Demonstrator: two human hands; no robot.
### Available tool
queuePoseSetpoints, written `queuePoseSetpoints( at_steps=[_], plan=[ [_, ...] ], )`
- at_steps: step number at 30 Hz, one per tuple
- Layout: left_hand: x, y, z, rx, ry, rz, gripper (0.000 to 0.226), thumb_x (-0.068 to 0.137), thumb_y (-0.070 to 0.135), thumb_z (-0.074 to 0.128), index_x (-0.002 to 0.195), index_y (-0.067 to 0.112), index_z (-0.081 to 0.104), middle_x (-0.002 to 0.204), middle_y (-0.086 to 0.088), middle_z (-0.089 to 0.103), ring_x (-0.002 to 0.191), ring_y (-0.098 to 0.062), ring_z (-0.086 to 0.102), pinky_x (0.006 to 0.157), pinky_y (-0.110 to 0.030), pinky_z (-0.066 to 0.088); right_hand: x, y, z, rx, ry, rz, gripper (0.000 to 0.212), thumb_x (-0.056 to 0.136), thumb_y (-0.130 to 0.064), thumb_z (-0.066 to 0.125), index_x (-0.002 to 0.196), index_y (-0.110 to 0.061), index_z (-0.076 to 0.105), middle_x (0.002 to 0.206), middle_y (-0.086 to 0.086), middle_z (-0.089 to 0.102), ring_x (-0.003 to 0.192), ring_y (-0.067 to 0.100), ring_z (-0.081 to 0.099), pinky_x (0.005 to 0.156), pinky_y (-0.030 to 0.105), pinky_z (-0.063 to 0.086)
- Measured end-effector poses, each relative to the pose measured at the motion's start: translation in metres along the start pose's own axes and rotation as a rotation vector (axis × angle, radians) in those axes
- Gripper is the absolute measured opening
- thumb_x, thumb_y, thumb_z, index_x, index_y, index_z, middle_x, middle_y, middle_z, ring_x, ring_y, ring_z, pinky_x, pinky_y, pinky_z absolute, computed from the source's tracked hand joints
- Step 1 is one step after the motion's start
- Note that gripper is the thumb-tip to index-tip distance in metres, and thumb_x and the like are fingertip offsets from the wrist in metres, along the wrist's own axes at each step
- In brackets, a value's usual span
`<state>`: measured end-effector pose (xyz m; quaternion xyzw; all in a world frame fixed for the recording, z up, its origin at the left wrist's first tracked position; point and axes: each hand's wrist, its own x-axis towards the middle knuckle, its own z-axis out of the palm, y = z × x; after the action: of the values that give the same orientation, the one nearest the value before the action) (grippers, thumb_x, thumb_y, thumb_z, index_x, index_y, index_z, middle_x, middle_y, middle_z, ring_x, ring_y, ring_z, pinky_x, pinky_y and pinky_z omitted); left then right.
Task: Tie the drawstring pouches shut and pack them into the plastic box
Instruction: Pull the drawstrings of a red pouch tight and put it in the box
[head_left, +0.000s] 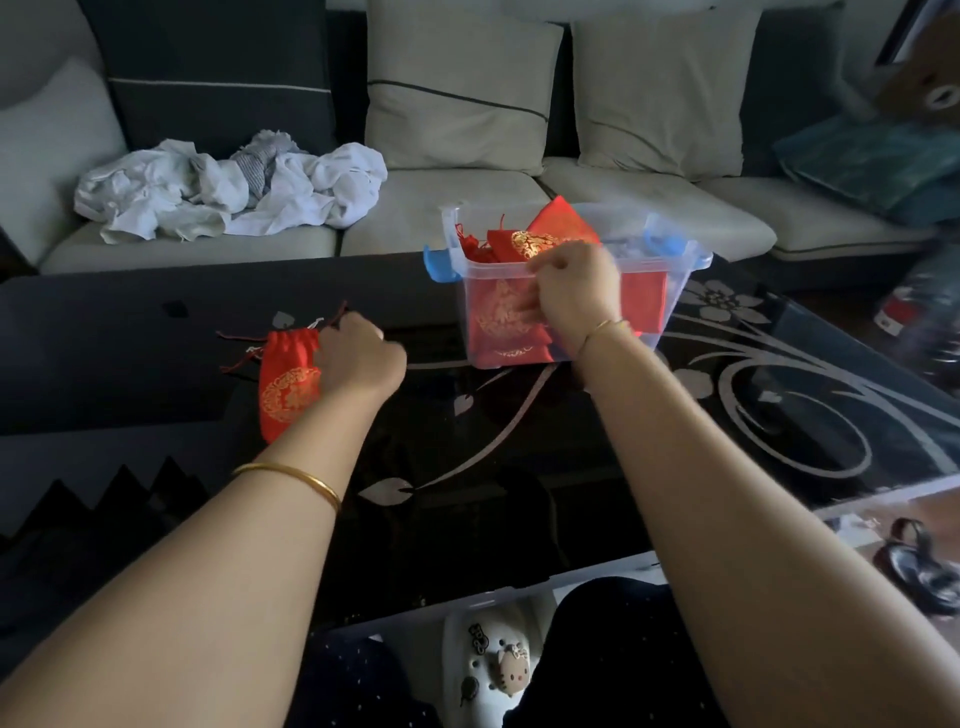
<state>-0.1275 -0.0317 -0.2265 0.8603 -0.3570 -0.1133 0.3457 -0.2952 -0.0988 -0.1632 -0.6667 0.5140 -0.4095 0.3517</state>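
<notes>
A clear plastic box (670, 306) with blue latches stands on the black glass table (571, 467) and holds several red pouches with gold print. My right hand (574, 296) is curled over the box's near rim and pinches the edge of a red pouch (524, 244) lying on top of the pile. Left of the box, another red drawstring pouch (288, 387) lies flat on the table. My left hand (356, 358) rests at its gathered neck with fingers curled round the dark red cord (337, 314).
A sofa (441, 218) with pale cushions runs behind the table, with crumpled white cloth (228, 187) on its left seat. Teal cushions (878, 161) lie at the right end. Black sandals (919, 566) sit on the floor beyond the table's right edge.
</notes>
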Motion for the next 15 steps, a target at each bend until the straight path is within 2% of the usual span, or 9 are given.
queuePoseSetpoints(
  at_steps=[3, 6, 8, 9, 11, 13, 15],
  plan=[
    [-0.010, -0.026, -0.004, 0.361, -0.073, -0.101, 0.043, 0.088, 0.018, 0.051, 0.129, 0.008, 0.045, 0.140, -0.020, 0.036, 0.127, -0.039, 0.036, 0.104, -0.046, 0.034, -0.020, -0.003, 0.033, 0.085, -0.233, 0.090, 0.028, 0.093, 0.001, 0.038, 0.072, -0.009, 0.055, 0.069, 0.012, 0.060, 0.056, 0.023, 0.061, 0.061, 0.037, 0.057],
    [-0.014, -0.045, -0.010, 0.524, -0.195, -0.068, 0.048, 0.090, 0.027, 0.055, 0.133, 0.011, 0.042, 0.145, -0.017, 0.031, 0.133, -0.037, 0.031, 0.103, -0.048, 0.035, -0.027, -0.005, 0.057, 0.062, -0.416, 0.149, 0.019, 0.096, -0.002, 0.042, 0.084, -0.005, 0.056, 0.072, 0.011, 0.058, 0.055, 0.017, 0.060, 0.052, 0.027, 0.055],
    [-0.012, -0.055, -0.013, 0.580, -0.263, 0.000, 0.048, 0.090, 0.032, 0.055, 0.132, 0.011, 0.046, 0.144, -0.016, 0.037, 0.131, -0.036, 0.036, 0.102, -0.048, 0.037, -0.029, -0.004, 0.070, 0.022, -0.489, 0.177, 0.016, 0.096, -0.002, 0.042, 0.097, 0.001, 0.058, 0.071, 0.012, 0.058, 0.056, 0.018, 0.060, 0.047, 0.024, 0.055],
    [-0.010, -0.055, -0.015, 0.595, -0.291, 0.060, 0.044, 0.089, 0.032, 0.055, 0.126, 0.008, 0.051, 0.136, -0.018, 0.047, 0.124, -0.035, 0.045, 0.097, -0.046, 0.041, -0.030, -0.001, 0.075, 0.014, -0.526, 0.206, 0.018, 0.096, -0.002, 0.042, 0.103, 0.003, 0.058, 0.070, 0.013, 0.057, 0.056, 0.018, 0.060, 0.046, 0.024, 0.054],
    [-0.012, -0.050, -0.022, 0.565, -0.382, 0.200, 0.035, 0.088, 0.029, 0.055, 0.104, -0.002, 0.061, 0.104, -0.022, 0.062, 0.100, -0.034, 0.058, 0.082, -0.041, 0.046, -0.033, 0.005, 0.088, -0.062, -0.603, 0.232, 0.021, 0.094, -0.003, 0.044, 0.109, 0.004, 0.058, 0.070, 0.013, 0.057, 0.058, 0.021, 0.059, 0.051, 0.028, 0.054],
    [-0.019, -0.044, -0.029, 0.389, -0.563, 0.258, 0.019, 0.088, 0.025, 0.056, 0.082, 0.008, 0.062, 0.076, -0.012, 0.059, 0.079, -0.025, 0.057, 0.068, -0.033, 0.042, -0.035, 0.009, 0.097, -0.165, -0.652, 0.224, 0.015, 0.092, -0.006, 0.048, 0.102, -0.001, 0.058, 0.076, 0.014, 0.060, 0.062, 0.025, 0.061, 0.062, 0.034, 0.056],
    [-0.026, -0.041, -0.033, 0.135, -0.799, 0.193, 0.010, 0.090, 0.021, 0.056, 0.085, 0.014, 0.061, 0.081, -0.001, 0.057, 0.079, -0.014, 0.054, 0.070, -0.024, 0.042, -0.038, 0.011, 0.102, -0.268, -0.696, 0.203, 0.016, 0.091, -0.006, 0.047, 0.098, 0.001, 0.060, 0.085, 0.019, 0.064, 0.070, 0.031, 0.065, 0.070, 0.038, 0.056]
  ],
)
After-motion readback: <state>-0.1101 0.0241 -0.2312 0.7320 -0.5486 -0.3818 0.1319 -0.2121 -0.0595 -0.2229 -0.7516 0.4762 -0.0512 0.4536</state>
